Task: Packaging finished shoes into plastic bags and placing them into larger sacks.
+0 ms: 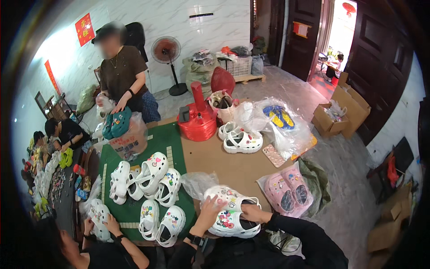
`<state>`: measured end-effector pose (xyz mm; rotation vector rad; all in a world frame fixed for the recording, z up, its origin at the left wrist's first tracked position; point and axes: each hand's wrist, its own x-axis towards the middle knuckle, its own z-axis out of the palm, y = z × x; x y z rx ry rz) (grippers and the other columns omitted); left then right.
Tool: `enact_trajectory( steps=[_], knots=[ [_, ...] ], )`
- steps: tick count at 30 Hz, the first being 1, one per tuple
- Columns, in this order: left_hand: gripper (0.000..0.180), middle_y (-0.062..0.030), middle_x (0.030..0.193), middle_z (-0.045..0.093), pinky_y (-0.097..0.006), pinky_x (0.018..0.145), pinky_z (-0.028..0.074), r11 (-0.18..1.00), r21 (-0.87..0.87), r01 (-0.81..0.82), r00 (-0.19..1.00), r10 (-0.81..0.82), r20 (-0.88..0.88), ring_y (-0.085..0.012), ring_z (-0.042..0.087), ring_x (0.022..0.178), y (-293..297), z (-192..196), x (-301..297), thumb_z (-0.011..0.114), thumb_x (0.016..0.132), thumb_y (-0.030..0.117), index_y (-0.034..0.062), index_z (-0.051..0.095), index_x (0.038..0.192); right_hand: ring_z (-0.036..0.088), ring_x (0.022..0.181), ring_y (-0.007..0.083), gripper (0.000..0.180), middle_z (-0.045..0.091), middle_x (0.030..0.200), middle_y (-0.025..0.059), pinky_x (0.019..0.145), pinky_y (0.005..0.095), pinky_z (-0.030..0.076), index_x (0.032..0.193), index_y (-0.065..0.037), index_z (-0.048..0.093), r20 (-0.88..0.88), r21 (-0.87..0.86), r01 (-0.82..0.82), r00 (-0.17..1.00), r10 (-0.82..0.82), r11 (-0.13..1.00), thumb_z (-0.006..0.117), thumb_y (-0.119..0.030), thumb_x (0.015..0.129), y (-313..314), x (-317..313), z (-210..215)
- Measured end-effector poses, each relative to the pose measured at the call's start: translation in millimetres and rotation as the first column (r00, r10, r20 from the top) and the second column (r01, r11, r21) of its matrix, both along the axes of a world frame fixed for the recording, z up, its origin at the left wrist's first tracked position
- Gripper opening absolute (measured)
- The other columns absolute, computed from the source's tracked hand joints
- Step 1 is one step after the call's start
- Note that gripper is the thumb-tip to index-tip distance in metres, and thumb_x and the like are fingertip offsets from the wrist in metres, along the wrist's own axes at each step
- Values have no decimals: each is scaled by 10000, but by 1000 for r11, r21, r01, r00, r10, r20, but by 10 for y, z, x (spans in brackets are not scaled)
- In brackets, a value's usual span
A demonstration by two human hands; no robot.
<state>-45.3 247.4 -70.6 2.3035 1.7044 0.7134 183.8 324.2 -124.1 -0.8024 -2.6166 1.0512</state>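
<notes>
At the table's near edge lie two white clogs with charms, close against each other. My left hand (pixel 209 213) grips the left side of the farther white clog (pixel 229 199), its fingers spread over the upper. My right hand (pixel 253 213) reaches in at the heel openings; its fingertips are hidden, and it holds the nearer white clog (pixel 230 224), which has red and green charms. A clear plastic bag (pixel 199 184) lies just beyond my left hand. Pink clogs (pixel 289 190) in clear plastic sit to the right. Left of my hands stand several white clogs (pixel 171 224) on the green mat (pixel 190 204).
Across the table are a red roll of film (pixel 197 127), more white clogs (pixel 242 141), bagged blue-yellow clogs (pixel 278 117) and a phone (pixel 274 155). A co-worker (pixel 123 71) holds teal clogs (pixel 117 123) at far left; another person's hands (pixel 109 224) hold white clogs at near left.
</notes>
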Motion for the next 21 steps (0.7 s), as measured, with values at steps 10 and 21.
enact_trajectory(
  steps=[10, 21],
  knots=[
    [295, -167, 980, 550, -376, 756, 449, 965, -106, -241, 905, 263, 334, -340, 538, 898, -452, -203, -19, 439, 759, -16, 31, 558, 1026, 560, 726, 381, 422, 574, 747, 218, 635, 444, 427, 848, 22, 524, 125, -116, 534, 845, -521, 838, 514, -397, 799, -102, 50, -407],
    [280, -251, 863, 559, -449, 705, 420, 962, -272, 24, 961, 52, 271, -396, 535, 805, -565, 82, 395, 457, 820, 100, -54, 491, 1051, 537, 646, 301, 150, 490, 700, 159, 470, 408, 426, 743, -4, 518, -189, 309, 562, 827, -530, 767, 518, -153, 724, -203, -580, -366]
  ],
)
